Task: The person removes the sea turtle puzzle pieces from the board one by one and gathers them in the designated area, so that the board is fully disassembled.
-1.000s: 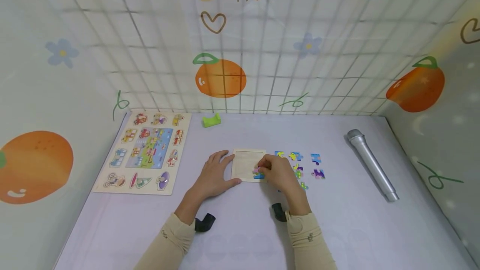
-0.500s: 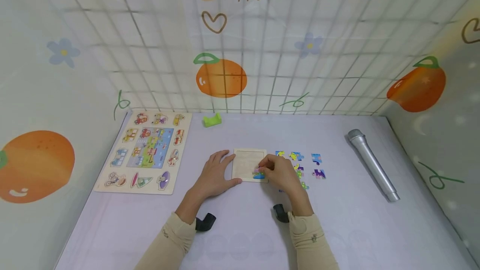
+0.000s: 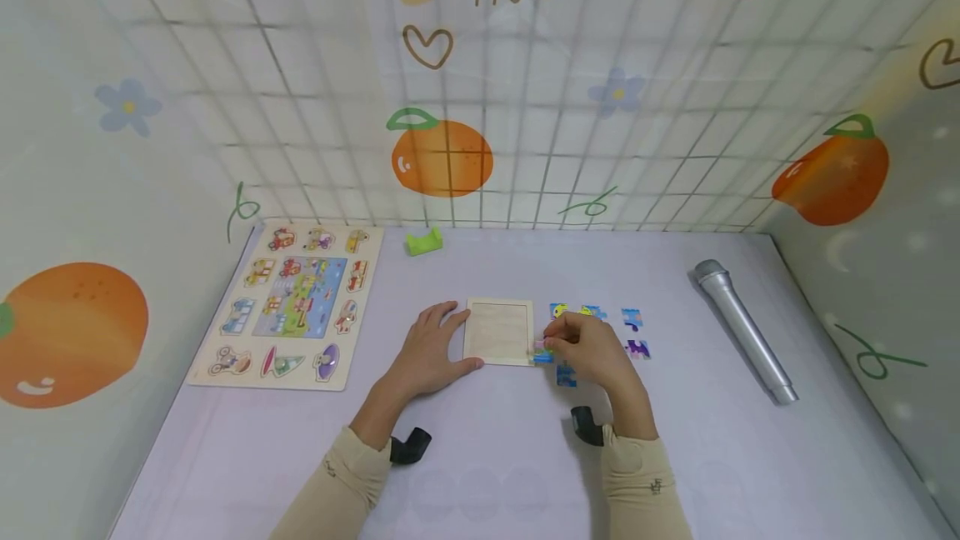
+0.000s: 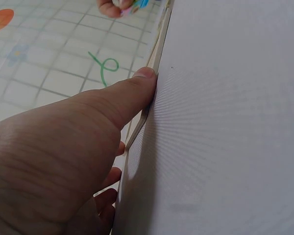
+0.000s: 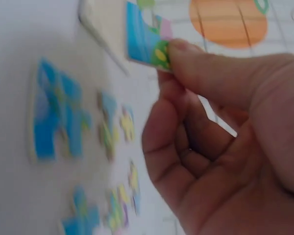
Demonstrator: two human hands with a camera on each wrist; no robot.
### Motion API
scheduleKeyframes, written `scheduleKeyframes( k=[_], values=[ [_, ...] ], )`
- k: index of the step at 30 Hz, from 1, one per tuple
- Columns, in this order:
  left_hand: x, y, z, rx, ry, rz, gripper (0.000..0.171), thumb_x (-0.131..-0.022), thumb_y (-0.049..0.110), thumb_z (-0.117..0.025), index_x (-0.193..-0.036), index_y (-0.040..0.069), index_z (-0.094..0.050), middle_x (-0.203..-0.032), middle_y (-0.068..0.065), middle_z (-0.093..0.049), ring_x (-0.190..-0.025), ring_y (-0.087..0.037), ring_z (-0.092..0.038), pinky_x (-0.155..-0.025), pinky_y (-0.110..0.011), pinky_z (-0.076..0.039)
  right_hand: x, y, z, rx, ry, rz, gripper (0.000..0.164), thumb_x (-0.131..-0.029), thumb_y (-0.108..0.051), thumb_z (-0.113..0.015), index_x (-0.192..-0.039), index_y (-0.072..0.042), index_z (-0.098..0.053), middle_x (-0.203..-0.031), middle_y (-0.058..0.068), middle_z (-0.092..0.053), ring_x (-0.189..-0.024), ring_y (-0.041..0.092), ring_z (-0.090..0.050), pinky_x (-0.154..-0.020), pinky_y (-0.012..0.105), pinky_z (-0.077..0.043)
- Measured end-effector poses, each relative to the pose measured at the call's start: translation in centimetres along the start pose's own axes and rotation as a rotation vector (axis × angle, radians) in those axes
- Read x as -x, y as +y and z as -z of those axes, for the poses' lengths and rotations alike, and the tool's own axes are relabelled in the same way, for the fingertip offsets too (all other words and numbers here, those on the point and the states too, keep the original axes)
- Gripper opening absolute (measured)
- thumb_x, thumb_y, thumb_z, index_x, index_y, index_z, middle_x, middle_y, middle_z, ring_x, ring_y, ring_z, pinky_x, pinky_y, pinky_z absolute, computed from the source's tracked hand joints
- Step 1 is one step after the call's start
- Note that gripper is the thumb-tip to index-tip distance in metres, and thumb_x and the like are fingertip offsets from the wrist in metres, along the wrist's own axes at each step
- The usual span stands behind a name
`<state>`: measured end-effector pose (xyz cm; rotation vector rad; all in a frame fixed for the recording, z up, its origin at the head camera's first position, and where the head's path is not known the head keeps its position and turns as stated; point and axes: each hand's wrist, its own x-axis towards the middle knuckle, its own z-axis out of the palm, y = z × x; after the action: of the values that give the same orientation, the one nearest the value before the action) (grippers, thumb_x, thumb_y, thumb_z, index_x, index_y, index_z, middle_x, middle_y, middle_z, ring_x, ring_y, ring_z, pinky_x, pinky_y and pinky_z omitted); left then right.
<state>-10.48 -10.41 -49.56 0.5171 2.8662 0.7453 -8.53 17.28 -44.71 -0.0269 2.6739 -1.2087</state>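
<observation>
My right hand point(image 3: 588, 348) pinches a jigsaw puzzle piece point(image 5: 149, 39) between thumb and fingertips. The piece shows blue, green and pink, and in the head view it overlaps the right edge of a small square wooden puzzle tray point(image 3: 498, 333). Bare wood shows inside that tray's raised border. My left hand point(image 3: 423, 352) is spread along the tray's left side, with the thumb point(image 4: 144, 78) touching its near edge. Several loose puzzle pieces lie right of the tray, among them a blue piece point(image 5: 59, 115) nearest the right wrist camera; the right hand hides some of them.
A large wooden picture board point(image 3: 360, 365) with vehicle shapes lies at the left. Behind the tray sits a small green block point(image 3: 424, 242). A silver microphone point(image 3: 746, 332) lies at the right. A printed curtain point(image 3: 525, 148) hangs along the table's back edge.
My right hand has moved right, carrying the puzzle piece from inside the tray's lower right corner to its right edge. The left hand stays in place.
</observation>
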Motion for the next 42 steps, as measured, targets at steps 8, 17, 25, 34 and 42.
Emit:
scheduleKeyframes(
  k=[8, 17, 25, 34, 42],
  values=[
    [0.1, -0.1, 0.0, 0.008, 0.002, 0.003, 0.083, -0.087, 0.051, -0.077, -0.155, 0.015, -0.045, -0.163, -0.010, -0.033, -0.152, -0.033, -0.027, -0.123, -0.056, -0.027, 1.0, 2.4, 3.0, 0.012, -0.021, 0.008, 0.009, -0.095, -0.019, -0.071, -0.101, -0.013, -0.073, -0.090, 0.001, -0.073, -0.085, 0.015, -0.061, -0.073, 0.030, -0.047],
    [0.0, -0.3, -0.1, 0.007, 0.006, 0.002, 0.084, -0.087, 0.052, -0.076, -0.155, 0.015, -0.044, -0.163, -0.010, -0.032, -0.152, -0.034, -0.027, -0.123, -0.056, -0.027, 2.8, 5.4, 6.2, 0.044, -0.024, -0.074, 0.017, -0.096, -0.024, -0.070, -0.106, -0.011, -0.072, -0.096, 0.002, -0.073, -0.091, 0.018, -0.059, -0.077, 0.030, -0.046],
    [0.1, -0.5, -0.1, 0.018, 0.002, 0.002, 0.085, -0.087, 0.052, -0.076, -0.155, 0.015, -0.044, -0.163, -0.010, -0.032, -0.152, -0.034, -0.026, -0.123, -0.056, -0.027, 4.6, 7.5, 7.9, 0.061, -0.054, -0.131, 0.023, -0.096, -0.026, -0.071, -0.110, -0.008, -0.070, -0.098, 0.003, -0.072, -0.090, 0.018, -0.058, -0.077, 0.031, -0.047],
    [0.1, -0.2, 0.0, 0.012, 0.001, 0.010, 0.084, -0.087, 0.052, -0.076, -0.155, 0.015, -0.044, -0.163, -0.011, -0.032, -0.152, -0.034, -0.026, -0.123, -0.056, -0.027, 5.1, 8.9, 8.7, 0.074, -0.087, -0.120, 0.020, -0.097, -0.026, -0.070, -0.108, -0.009, -0.070, -0.095, 0.001, -0.074, -0.087, 0.015, -0.063, -0.077, 0.029, -0.049],
    [0.1, 0.0, 0.0, 0.014, -0.010, 0.005, 0.084, -0.087, 0.052, -0.076, -0.155, 0.014, -0.043, -0.163, -0.011, -0.032, -0.152, -0.034, -0.026, -0.123, -0.057, -0.027, 5.0, 9.3, 8.6, 0.107, -0.065, -0.183, 0.020, -0.098, -0.025, -0.069, -0.110, -0.009, -0.072, -0.100, 0.004, -0.074, -0.087, 0.015, -0.062, -0.077, 0.030, -0.047]
  ],
)
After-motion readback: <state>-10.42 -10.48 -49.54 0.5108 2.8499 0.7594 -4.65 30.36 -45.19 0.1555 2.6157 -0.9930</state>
